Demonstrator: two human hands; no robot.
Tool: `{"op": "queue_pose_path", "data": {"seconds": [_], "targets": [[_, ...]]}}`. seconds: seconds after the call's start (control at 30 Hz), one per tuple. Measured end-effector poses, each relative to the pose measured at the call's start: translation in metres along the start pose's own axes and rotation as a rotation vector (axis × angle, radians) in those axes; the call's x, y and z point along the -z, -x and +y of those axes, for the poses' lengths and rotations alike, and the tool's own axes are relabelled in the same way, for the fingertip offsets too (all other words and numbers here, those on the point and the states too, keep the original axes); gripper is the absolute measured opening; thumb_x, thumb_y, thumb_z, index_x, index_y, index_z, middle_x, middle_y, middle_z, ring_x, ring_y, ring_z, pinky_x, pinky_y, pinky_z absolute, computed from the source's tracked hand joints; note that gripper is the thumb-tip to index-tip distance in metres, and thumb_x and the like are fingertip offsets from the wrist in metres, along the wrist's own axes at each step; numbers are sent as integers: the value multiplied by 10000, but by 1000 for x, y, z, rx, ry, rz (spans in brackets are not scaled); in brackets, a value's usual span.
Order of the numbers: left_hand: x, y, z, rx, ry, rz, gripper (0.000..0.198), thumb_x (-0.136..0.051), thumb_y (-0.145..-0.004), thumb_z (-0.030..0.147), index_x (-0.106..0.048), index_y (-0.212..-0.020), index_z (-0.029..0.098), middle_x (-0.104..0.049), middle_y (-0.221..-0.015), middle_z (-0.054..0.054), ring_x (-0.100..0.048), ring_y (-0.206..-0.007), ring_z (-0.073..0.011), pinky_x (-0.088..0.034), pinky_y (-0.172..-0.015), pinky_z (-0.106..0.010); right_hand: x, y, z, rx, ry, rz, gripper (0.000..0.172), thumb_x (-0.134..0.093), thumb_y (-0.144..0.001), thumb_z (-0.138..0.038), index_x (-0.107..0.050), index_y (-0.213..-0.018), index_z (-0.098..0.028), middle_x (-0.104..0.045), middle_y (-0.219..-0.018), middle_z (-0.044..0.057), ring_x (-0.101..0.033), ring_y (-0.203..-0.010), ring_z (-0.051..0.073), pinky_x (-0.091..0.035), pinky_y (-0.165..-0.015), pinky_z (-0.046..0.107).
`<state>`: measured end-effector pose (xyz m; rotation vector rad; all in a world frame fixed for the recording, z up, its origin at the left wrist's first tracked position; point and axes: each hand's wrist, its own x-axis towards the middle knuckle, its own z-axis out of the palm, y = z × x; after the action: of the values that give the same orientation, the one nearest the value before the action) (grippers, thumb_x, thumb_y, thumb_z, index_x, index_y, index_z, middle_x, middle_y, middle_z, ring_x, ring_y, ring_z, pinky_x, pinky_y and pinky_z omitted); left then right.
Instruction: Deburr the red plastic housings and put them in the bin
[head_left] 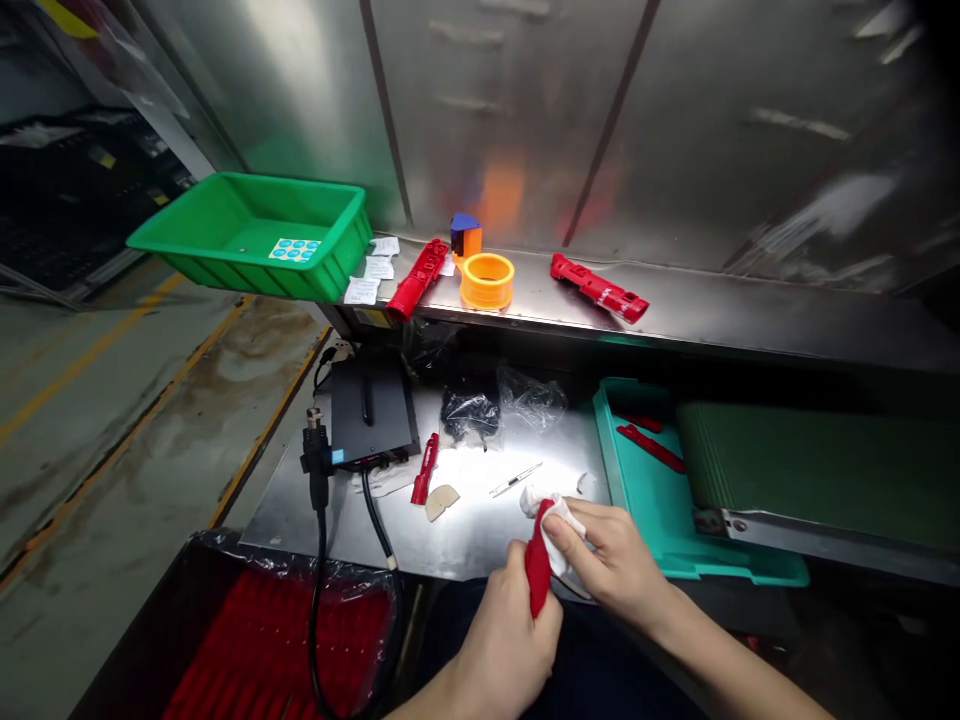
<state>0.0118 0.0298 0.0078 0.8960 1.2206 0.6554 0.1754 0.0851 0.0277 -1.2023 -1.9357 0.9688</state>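
Holding red part (538, 572) in left hand (504, 640), tip under white cloth (559, 532)

- Far side: brushed stainless wall panels (510, 100) with dark vertical seams, reflecting light
- Below them: long steel shelf (750, 322) running left to right
- Near: steel worktop (480, 545), brightly lit in the middle
- Left: stained concrete floor (127, 400) with yellow painted lines (90, 358)
- Far left: dark rack (67, 190), detail unclear
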Motion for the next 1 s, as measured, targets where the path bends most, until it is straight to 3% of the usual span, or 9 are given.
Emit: {"op": "queue_pose_path", "data": {"seconds": [0.13, 0.23, 0.37, 0.43, 0.53, 0.63, 0.77, 0.87, 1.0], "targets": [[29, -18, -5, 93, -129, 71, 159, -655, -852, 223, -527, -946, 222, -527, -546, 85, -511, -323, -135, -373, -323, -216, -34, -10, 18, -87, 143, 58, 406, -408, -1103, -412, -672, -868, -212, -687, -834, 86, -655, -751, 237, -489, -696, 351], [61, -29, -9, 99, -88, 139, 232, -623, -926, 324, -554, -1106, 194, -544, -564, 84, -531, -351, -138, -424, -367, -220, -52, -14, 53, -263, 276, 38, 517, -295, -1128, -448, -693, -932, -181, -713, -978, 136, -689, -904, 269, -528, -837, 396], [103, -31, -20, 117, 68, 201, 558, -676, -911, 531, -484, -1302, 183, -618, -667, 58, -604, -416, -163, -500, -409, -259, -69, -16, 117, -597, 472, -169, 335, -597, -1080, -409, -674, -873, -156, -684, -869, 44, -677, -795, 203, -573, -801, 379], [117, -30, -25, 95, 179, 229, 609, -722, -872, 572, -495, -1285, 187, -631, -742, 40, -630, -470, -163, -503, -409, -255, -80, -22, 143, -706, 542, -261, 243, -718, -1026, -384, -692, -1010, -143, -704, -1003, 51, -694, -877, 207, -600, -837, 399], [128, -27, -27, 79, 357, 280, 570, -726, -875, 559, -533, -1264, 190, -658, -843, 8, -648, -562, -157, -512, -431, -246, -103, -46, 164, -715, 561, -326, 261, -704, -1042, -357, -679, -1211, -160, -679, -1247, 93, -689, -1073, 255, -599, -950, 466], [133, -22, -21, 74, 459, 296, 553, -733, -885, 535, -538, -1280, 201, -691, -908, -10, -665, -603, -162, -551, -487, -273, -130, -82, 174, -671, 512, -345, 314, -680, -1059, -356, -645, -1318, -182, -643, -1352, 106, -664, -1172, 283, -577, -1013, 513], [138, -15, -12, 60, 473, 333, 549, -839, -815, 504, -562, -1185, 206, -714, -849, -5, -665, -588, -168, -557, -504, -287, -153, -113, 176, -681, 399, -327, 333, -689, -1051, -374, -642, -1314, -174, -643, -1342, 109, -663, -1165, 288, -580, -1000, 513], [139, -11, -9, 72, 530, 409, 550, -881, -771, 476, -552, -1129, 218, -687, -725, 35, -622, -524, -143, -531, -483, -259, -156, -110, 168, -681, 220, -288, 287, -689, -1050, -383, -666, -1236, -165, -672, -1250, 92, -684, -1079, 258, -603, -936, 464], [133, -15, -2, 55, 540, 468, 530, -873, -775, 462, -536, -1109, 226, -633, -652, 73, -570, -484, -117, -494, -452, -223, -140, -79, 135, -648, -149, -248, 271, -664, -1060, -418, -661, -1095, -149, -695, -1068, 57, -687, -808, 175, -613, -724, 333]]}}
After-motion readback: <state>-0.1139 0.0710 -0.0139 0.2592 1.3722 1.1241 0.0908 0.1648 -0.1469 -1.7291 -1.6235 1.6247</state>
